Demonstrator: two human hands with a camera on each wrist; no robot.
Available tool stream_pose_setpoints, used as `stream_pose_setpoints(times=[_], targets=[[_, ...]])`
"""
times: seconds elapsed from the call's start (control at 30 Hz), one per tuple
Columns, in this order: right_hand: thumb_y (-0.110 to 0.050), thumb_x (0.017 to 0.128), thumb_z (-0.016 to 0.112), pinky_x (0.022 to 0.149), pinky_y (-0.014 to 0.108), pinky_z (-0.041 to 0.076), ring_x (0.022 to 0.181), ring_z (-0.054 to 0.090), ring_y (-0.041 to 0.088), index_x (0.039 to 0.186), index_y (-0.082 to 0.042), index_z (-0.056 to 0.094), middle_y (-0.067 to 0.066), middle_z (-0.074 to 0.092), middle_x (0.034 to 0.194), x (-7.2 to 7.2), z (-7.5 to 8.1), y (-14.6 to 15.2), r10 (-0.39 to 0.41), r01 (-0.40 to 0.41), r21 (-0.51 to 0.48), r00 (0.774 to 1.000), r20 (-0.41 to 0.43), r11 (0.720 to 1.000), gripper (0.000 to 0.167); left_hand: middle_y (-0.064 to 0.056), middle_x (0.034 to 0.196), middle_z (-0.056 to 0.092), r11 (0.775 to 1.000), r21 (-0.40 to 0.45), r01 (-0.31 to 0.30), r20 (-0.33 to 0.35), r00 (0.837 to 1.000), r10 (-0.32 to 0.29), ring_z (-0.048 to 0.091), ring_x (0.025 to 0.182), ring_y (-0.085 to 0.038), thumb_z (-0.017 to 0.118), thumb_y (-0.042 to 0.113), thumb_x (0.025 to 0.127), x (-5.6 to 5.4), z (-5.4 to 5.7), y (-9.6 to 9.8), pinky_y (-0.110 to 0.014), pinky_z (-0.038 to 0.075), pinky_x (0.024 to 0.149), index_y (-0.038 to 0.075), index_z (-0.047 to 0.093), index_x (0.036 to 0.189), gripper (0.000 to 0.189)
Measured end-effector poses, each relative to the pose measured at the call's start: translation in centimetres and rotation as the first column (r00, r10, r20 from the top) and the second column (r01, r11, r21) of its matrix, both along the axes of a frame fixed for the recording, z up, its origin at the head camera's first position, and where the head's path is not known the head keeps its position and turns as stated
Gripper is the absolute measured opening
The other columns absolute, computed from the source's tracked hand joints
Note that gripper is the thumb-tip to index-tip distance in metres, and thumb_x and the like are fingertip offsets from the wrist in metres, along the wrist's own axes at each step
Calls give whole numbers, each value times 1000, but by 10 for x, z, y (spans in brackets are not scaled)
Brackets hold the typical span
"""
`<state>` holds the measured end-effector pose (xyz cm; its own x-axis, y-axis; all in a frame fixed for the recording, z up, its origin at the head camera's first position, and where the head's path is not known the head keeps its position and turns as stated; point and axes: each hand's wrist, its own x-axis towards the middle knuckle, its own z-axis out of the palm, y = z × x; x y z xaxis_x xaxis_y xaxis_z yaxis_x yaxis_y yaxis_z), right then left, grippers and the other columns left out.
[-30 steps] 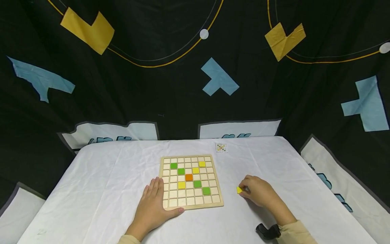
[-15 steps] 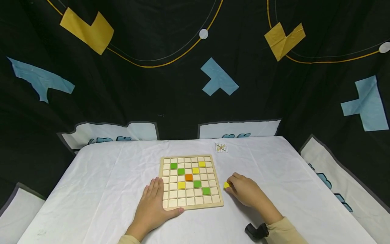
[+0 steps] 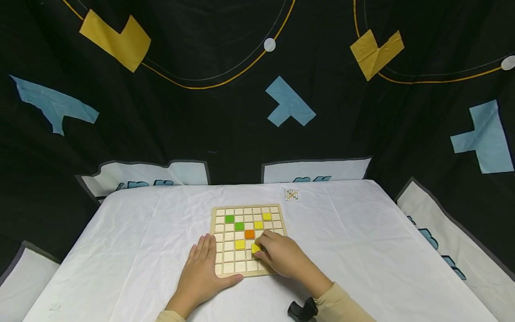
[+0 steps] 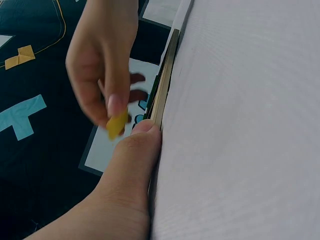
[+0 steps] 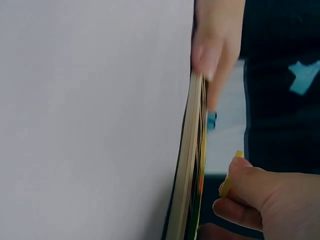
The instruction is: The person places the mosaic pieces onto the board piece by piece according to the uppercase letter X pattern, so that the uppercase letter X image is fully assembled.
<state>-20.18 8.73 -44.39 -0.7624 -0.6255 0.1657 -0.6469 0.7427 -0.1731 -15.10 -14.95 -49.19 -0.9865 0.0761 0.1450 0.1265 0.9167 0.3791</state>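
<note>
A wooden grid board (image 3: 225, 269) lies on the white-clothed table, with green, yellow and orange square tiles in some cells. Flat against its left side rests my left hand (image 3: 201, 273), the fingers straight along the edge and the thumb at the front corner. Between thumb and fingers my right hand (image 3: 283, 257) pinches a yellow tile (image 3: 255, 248). The right wrist view shows that yellow tile (image 5: 231, 175) held tilted, apart from the board's surface. In the head view this hand covers the board's lower right cells, hiding the green tiles there. An orange tile (image 3: 249, 234) sits near the middle.
A small printed card with a coloured grid (image 3: 292, 195) lies behind the board, to its right. Black cloth with yellow and blue shapes (image 3: 290, 102) hangs behind the table. A black device (image 3: 302, 309) is at my right wrist.
My right hand has moved left from the bare cloth to over the board, carrying the yellow tile with it. The left hand and the board have stayed put.
</note>
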Motion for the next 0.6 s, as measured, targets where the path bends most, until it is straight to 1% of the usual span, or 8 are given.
stream_pose_setpoints(times=[0.07,0.2,0.3,0.4,0.47,0.6], targets=[[-39,97,62,65,19,48,72,49,2,109,-16,70,-8,58,92,1,-1,-11,14,-14,1,1000,-5,1000,27,-25,161,25,1000,-2,2,-2,1000,-2,21,152,-40,54,93,66,0,0,0,-55,19,123,-10,27,152,136],[-41,96,63,63,18,48,72,51,1,107,-17,70,-9,59,92,4,-1,-31,40,-40,4,999,-36,999,28,-26,161,26,1000,-5,4,-16,1000,-4,22,152,-39,54,92,67,0,-1,-1,-55,20,123,-10,28,151,135],[-41,96,63,63,17,48,72,52,0,104,-18,71,-10,60,92,6,-4,-43,75,-74,11,995,-72,997,26,-26,160,28,1000,-5,8,-31,999,-8,23,151,-40,55,92,67,1,-1,-1,-55,21,122,-10,29,151,135],[-41,96,63,59,15,45,69,49,-1,102,-19,71,-11,58,88,8,-7,-53,110,-108,22,989,-94,994,24,-27,159,29,1000,-6,14,-39,999,-14,24,151,-40,55,91,67,2,0,-1,-56,22,122,-11,30,150,134],[-41,96,63,57,14,42,67,47,-1,100,-19,71,-11,57,86,9,-9,-57,119,-116,28,988,-99,993,24,-27,159,29,1000,-6,16,-36,999,-16,25,151,-40,55,91,67,2,1,-1,-56,23,122,-11,30,150,134],[-41,94,66,54,14,39,64,45,-1,97,-19,70,-11,55,83,8,-13,-62,103,-100,35,989,-107,994,23,-27,159,28,1000,-5,16,-25,1000,-16,24,151,-40,56,91,67,2,1,-1,-56,22,122,-11,29,150,134]])
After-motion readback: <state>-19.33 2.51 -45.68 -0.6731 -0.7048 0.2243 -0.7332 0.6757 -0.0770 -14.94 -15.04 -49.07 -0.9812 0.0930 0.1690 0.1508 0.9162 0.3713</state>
